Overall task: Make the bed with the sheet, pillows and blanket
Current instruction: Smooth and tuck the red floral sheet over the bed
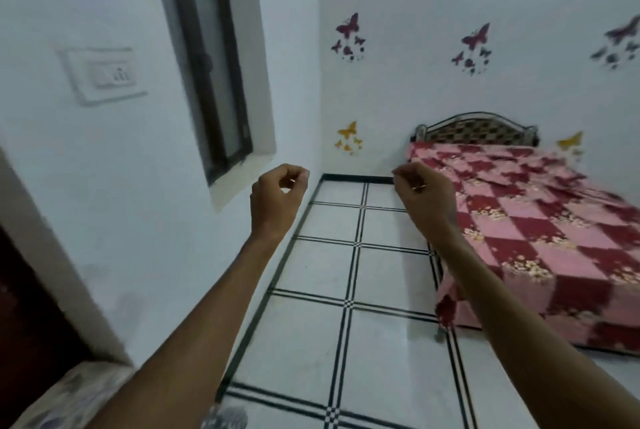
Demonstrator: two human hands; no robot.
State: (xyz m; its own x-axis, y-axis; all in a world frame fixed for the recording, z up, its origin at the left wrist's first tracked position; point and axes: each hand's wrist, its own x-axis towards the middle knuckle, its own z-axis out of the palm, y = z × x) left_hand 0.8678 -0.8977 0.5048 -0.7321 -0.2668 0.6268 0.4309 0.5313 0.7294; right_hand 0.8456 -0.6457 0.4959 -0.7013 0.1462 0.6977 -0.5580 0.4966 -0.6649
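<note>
A bed [478,132] with a dark metal headboard stands against the far right wall. A pink and maroon checked sheet [540,238] covers it, rumpled near the head and hanging over the near corner. Both my arms are stretched out in front of me over the floor, left of the bed. My left hand [277,196] is raised with fingers curled toward the thumb, holding nothing. My right hand [424,191] is also curled and empty, a ring on one finger, in front of the bed's left edge. I see no pillows on the bed.
White floor tiles [346,290] with black lines run between the bed and the left wall. A dark-framed window [211,58] and a switch plate [104,75] are on that wall. Pale patterned fabric [69,394] shows at the bottom left. Butterfly stickers dot the walls.
</note>
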